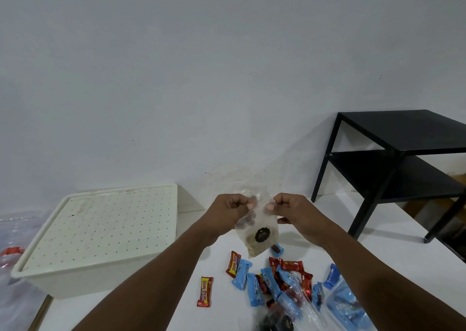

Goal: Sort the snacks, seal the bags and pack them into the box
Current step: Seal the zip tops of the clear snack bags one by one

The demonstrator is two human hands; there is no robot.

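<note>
Snack bag (257, 232) pinched between both hands — white table (141, 313), bare grey wall (176, 78)

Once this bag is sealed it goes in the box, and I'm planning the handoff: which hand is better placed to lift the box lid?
Left. The left hand is nearer the lidded white box; the right hand would cross the clear bag.

Looks like a plain room in a home, sparse setup. Bare white painted wall (227, 66) with small marks. White table (327, 209) pushed against it, holding a cream plastic storage box (95, 232) with a dotted lid and loose snack bars (272, 280). Black two-tier side table (403, 154) stands at right. Clear plastic wrap (15, 255) at left edge.
</note>
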